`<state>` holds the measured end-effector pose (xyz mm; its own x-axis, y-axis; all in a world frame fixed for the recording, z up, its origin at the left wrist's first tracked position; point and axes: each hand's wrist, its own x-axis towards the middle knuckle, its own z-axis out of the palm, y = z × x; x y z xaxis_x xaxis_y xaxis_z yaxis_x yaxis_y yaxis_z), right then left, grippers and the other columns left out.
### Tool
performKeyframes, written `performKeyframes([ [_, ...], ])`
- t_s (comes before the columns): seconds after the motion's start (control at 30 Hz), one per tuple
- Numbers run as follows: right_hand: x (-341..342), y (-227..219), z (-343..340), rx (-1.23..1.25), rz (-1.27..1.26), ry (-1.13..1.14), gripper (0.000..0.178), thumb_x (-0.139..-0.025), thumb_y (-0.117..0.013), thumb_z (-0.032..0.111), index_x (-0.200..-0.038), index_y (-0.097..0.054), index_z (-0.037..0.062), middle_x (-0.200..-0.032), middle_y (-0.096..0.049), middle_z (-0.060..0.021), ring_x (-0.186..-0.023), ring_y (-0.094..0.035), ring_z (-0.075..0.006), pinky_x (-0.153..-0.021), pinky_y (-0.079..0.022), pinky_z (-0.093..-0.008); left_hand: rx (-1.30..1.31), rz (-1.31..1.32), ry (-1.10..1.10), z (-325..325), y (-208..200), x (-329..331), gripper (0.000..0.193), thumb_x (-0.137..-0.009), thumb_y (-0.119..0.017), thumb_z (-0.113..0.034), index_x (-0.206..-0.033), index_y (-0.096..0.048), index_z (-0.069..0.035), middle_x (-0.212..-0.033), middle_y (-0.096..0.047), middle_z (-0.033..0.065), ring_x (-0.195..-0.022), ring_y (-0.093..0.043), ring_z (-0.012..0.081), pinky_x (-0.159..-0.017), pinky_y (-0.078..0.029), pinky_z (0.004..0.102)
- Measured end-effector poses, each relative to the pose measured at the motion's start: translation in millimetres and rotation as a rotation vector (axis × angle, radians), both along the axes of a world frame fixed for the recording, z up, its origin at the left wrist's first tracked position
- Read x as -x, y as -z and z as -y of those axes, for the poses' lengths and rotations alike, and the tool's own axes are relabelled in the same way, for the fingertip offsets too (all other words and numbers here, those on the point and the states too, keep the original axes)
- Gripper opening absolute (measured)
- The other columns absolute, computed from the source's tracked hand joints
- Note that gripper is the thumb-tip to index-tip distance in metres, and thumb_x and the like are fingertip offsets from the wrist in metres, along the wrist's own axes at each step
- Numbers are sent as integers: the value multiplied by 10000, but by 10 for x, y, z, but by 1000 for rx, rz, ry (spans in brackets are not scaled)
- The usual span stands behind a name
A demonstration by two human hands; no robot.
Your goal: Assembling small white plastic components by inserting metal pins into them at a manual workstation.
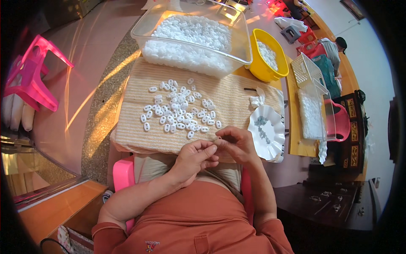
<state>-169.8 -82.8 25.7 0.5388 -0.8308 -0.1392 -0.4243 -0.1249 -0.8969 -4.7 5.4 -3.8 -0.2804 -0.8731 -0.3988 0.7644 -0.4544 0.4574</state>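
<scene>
My left hand (192, 161) and my right hand (237, 144) meet at the near edge of the cloth-covered table. Thumbs and fingers of both are pinched together around something small, mostly hidden by the fingertips. Just beyond them lie many loose white oval pieces (181, 104), each with two dark holes. To the right of my right hand is a white fluted plate (275, 127) with small greyish, see-through bits (263, 129) on it. A crumpled white scrap (257, 100) and a thin dark stick (250, 89) lie behind the plate.
A clear plastic bin (242, 56) full of white pieces stands at the table's far side, beside a yellow tub (252, 70) holding more. Further right, another clear container (312, 114) sits on a yellow surface. A pink stool (40, 86) stands left; a person (332, 53) sits far right.
</scene>
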Motion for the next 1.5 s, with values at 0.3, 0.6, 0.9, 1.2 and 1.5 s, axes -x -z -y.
performKeyframes([
  [0.3,129,-20,-122,-126,190,-58,225,-821,-726,157,-959,-665,-9,-799,-662,-47,-725,-603,-83,-633,-489,-236,32,-100,40,-10,-59,-6,138,-941,-569,-183,-986,-572,-52,-901,-627,32,-793,-625,118,-730,-564,281],
  [0.6,137,-76,-85,-3,283,-266,192,-822,-675,30,-1007,-684,-21,-843,-614,-80,-761,-574,-141,-656,-444,-243,40,-96,65,-19,-66,-9,125,-919,-591,-108,-1025,-562,-49,-926,-626,41,-821,-629,125,-735,-567,272],
  [0.9,176,13,-160,-210,432,-216,199,-886,-613,56,-1062,-672,-15,-853,-613,-79,-799,-571,-139,-692,-447,-241,55,-106,89,-15,-22,-5,207,-883,-619,-29,-1066,-525,-48,-947,-627,61,-816,-638,134,-735,-577,277],
  [1.2,421,1,-204,73,271,5,122,-895,-594,32,-982,-653,-30,-858,-618,-72,-751,-584,-119,-655,-465,-234,61,-85,128,-27,-57,11,212,-872,-631,-22,-1077,-579,-45,-915,-639,51,-794,-642,130,-718,-577,279],
  [1.5,1393,-106,500,665,-412,411,169,-770,-691,3,-934,-652,9,-829,-658,-107,-657,-634,-185,-603,-497,-291,53,-61,143,-21,-52,7,163,-867,-634,-17,-1028,-620,-38,-881,-651,54,-785,-649,134,-711,-577,274],
])
